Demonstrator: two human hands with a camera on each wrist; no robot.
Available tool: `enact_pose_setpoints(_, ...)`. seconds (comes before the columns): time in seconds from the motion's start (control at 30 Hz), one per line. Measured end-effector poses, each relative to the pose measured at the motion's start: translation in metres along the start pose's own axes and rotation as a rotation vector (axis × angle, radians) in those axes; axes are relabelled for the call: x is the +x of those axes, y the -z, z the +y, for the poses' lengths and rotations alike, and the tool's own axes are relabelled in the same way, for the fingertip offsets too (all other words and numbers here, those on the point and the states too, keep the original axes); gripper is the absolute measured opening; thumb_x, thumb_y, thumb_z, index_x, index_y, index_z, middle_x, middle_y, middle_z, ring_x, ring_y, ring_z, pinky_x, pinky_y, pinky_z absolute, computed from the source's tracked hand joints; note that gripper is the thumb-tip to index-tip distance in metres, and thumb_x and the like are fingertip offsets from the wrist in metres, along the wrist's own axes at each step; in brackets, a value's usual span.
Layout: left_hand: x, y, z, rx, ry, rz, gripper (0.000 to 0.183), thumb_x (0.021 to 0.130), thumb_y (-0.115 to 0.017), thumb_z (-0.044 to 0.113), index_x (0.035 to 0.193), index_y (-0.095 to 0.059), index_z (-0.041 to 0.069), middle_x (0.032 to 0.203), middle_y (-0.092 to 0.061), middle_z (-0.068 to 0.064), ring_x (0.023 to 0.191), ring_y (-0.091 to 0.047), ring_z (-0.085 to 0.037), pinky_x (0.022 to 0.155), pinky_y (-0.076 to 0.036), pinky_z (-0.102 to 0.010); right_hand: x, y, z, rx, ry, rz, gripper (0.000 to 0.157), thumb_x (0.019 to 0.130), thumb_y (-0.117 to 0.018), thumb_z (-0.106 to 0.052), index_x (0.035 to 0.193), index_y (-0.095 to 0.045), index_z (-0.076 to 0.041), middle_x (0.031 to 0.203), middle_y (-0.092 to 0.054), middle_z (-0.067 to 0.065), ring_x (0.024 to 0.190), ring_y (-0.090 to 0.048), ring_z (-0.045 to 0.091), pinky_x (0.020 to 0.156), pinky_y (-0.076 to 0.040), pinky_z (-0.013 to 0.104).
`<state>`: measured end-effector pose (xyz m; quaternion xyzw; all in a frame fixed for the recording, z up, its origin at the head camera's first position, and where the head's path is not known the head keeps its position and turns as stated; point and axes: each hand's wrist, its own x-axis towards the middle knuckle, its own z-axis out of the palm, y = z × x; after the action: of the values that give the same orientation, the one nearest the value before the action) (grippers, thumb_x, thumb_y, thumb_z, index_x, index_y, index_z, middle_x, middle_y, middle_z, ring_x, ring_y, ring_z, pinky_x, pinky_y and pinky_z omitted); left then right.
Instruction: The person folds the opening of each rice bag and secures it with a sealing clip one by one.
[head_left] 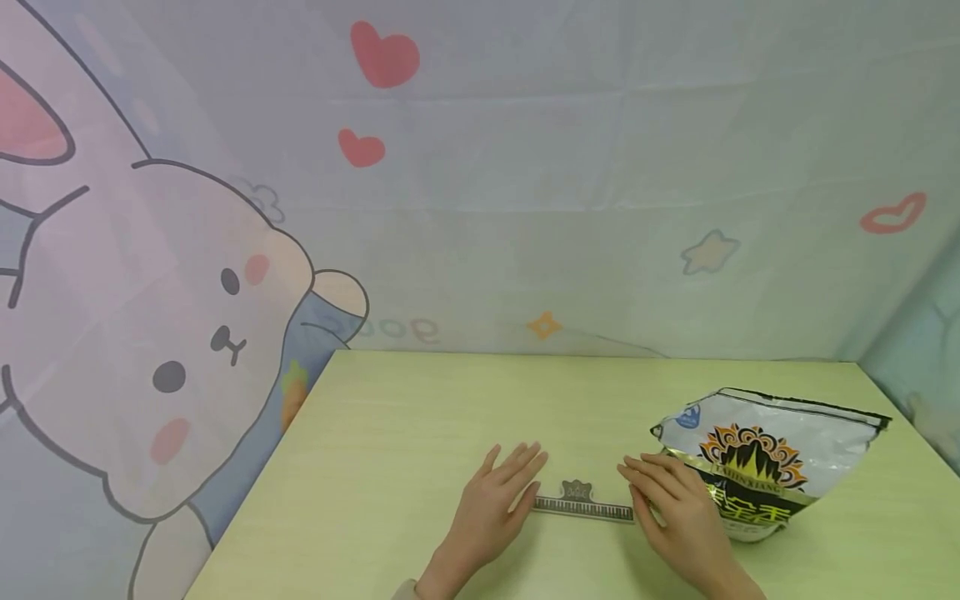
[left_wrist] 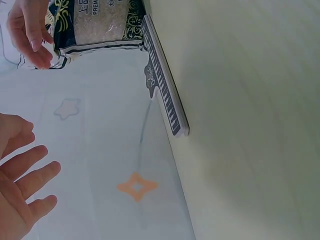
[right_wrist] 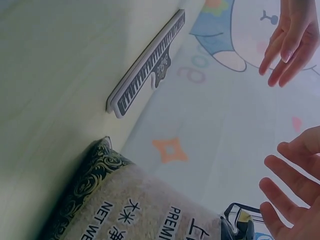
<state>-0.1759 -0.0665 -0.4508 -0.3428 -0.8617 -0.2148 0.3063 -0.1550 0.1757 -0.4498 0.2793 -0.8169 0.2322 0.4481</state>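
A long clip point(head_left: 583, 507) printed with black and white piano keys stands on the table between the two hands. Its dark scalloped handle point(head_left: 577, 490) points up and carries small pale lettering. To its left is my left hand point(head_left: 493, 504), fingers spread and holding nothing. My right hand point(head_left: 678, 512) is at the clip's other end, its fingers loosely extended and overlapping the rice bag point(head_left: 780, 442) in the head view. Both wrist views show the clip point(left_wrist: 164, 80) apart from the hands. Rice shows through the bag's window point(right_wrist: 150, 200) in the right wrist view.
The rice bag sits upright at the right side of the pale yellow-green table point(head_left: 420, 417), its top edge stretched wide. Behind the table hangs a cloth backdrop point(head_left: 525, 208) printed with a rabbit, hearts and stars.
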Motion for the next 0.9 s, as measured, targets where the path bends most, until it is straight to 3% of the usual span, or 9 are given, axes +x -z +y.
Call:
enact_pose_setpoints(0.2,0.003,-0.003,0.001,-0.031,-0.008,0.03,0.036,0.079,-0.064,0.013,0.115,-0.06,0.012,0.118,-0.061,-0.003,0.109,-0.058,-0.017,0.096,-0.041,-0.044,0.003,0.003,0.005,0.013,0.015,0.078,0.034,0.092,-0.043,-0.03,0.093,-0.07,-0.009,0.085,-0.069,0.005,0.085,-0.055,0.024,0.086,-0.035,0.028)
enact_pose_setpoints(0.47,0.009,-0.004,0.003,-0.044,-0.049,0.094,0.035,0.078,-0.061,0.004,0.112,-0.061,0.011,0.112,-0.064,-0.003,0.104,-0.06,-0.017,0.091,-0.045,-0.046,0.005,0.008,0.009,-0.008,0.016,0.126,0.033,0.092,-0.045,-0.028,0.087,-0.07,-0.007,0.079,-0.067,0.006,0.081,-0.054,0.024,0.083,-0.035,0.027)
enact_pose_setpoints(0.9,0.015,-0.005,0.004,-0.048,-0.076,0.163,0.03,0.08,-0.058,0.006,0.109,-0.062,0.011,0.103,-0.067,-0.001,0.098,-0.062,-0.018,0.086,-0.047,-0.047,0.006,0.013,0.012,-0.016,0.022,0.184,0.035,0.091,-0.046,-0.027,0.082,-0.07,-0.004,0.073,-0.065,0.007,0.077,-0.051,0.023,0.081,-0.034,0.025)
